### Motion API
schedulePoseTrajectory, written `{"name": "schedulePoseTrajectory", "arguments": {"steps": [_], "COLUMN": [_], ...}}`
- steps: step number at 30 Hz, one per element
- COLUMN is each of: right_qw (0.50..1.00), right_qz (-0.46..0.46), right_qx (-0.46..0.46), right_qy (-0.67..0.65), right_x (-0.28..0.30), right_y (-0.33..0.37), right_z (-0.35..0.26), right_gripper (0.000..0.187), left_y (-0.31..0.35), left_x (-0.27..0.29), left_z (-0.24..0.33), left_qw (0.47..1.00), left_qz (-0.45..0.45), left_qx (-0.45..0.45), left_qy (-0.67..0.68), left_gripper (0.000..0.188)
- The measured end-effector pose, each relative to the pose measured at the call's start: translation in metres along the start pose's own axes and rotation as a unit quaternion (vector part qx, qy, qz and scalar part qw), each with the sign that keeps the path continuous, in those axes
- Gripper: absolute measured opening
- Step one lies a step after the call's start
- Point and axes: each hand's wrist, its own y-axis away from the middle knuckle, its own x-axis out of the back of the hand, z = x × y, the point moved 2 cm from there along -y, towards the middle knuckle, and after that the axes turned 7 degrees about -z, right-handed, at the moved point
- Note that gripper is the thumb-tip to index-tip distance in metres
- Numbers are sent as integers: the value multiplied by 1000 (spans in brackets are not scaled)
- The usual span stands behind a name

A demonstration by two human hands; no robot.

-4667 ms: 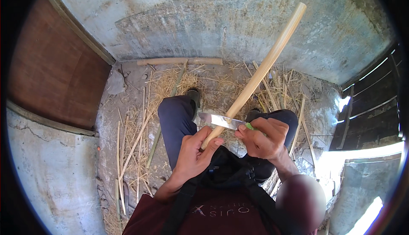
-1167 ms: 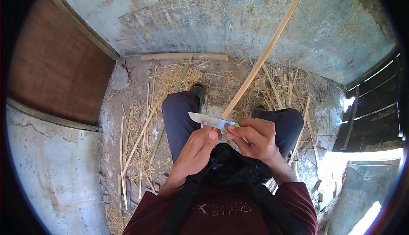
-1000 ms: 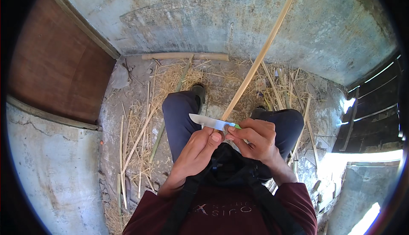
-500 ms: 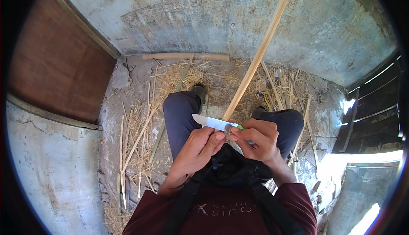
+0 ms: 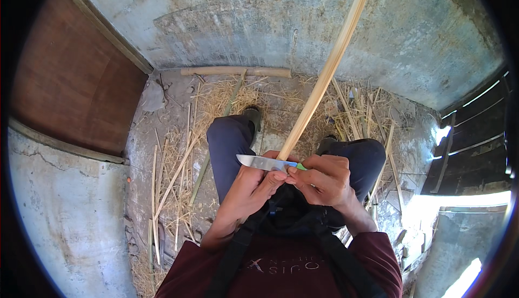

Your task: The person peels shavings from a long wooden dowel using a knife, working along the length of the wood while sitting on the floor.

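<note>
A long pale strip of split bamboo (image 5: 323,79) runs from between my hands up to the top edge of the picture. My left hand (image 5: 251,187) is closed around its near end. In my right hand (image 5: 326,179) is a knife (image 5: 259,162) with a green handle, mostly hidden by the fingers. The blade points left and lies across the strip, just above my left thumb. Both thumbs meet close together below the blade. The strip's very end is hidden by my fingers.
My bent knees (image 5: 230,138) flank the work. Loose straw and shavings (image 5: 216,101) and thin bamboo sticks (image 5: 181,182) litter the floor on both sides. A bamboo pole (image 5: 235,71) lies along the foot of the grey wall (image 5: 227,28). A brown panel (image 5: 70,71) is at the left.
The knife has shifted a little toward me and to the left. The strip's far end has risen past the top edge, and more of its side face shows.
</note>
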Motion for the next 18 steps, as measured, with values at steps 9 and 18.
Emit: {"name": "schedulePoseTrajectory", "arguments": {"steps": [9,18], "right_qw": [1000,1000], "right_qz": [-22,-21], "right_qx": [-2,5], "right_qy": [-13,7], "right_x": [5,9], "right_y": [-4,-9], "right_z": [-7,-12], "right_gripper": [25,22], "left_y": [2,1], "left_x": [-2,-6], "left_z": [-5,-10], "left_qw": [991,975], "left_qz": [12,55], "left_qx": [-88,-116], "left_qy": [-100,-183], "left_gripper": [21,31]}}
